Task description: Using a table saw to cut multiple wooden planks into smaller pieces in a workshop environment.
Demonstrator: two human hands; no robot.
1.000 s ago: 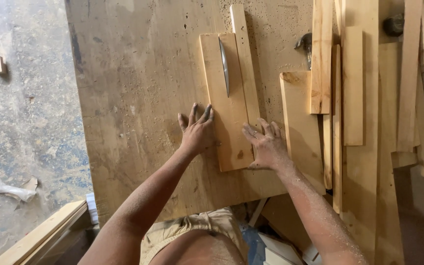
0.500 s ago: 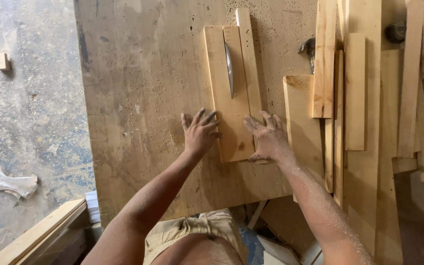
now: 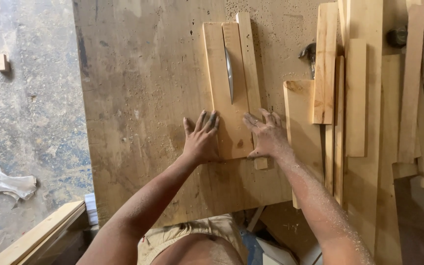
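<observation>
Board (image 3: 224, 93) under both flat hands (image 3: 202, 140)

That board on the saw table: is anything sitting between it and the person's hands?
Nothing visible. Both the left hand and the right hand lie flat on the board, either side of the cut line. Ahead, only the saw blade stands in the board's slot.

Two bare forearms reaching forward from the lower edge, dusted with fine pale specks (heavier on the right). Left hand (image 3: 202, 140) flat, palm down, fingers spread. Right hand (image 3: 267, 136) flat too, fingers splayed forward, thumb tucked low.
</observation>
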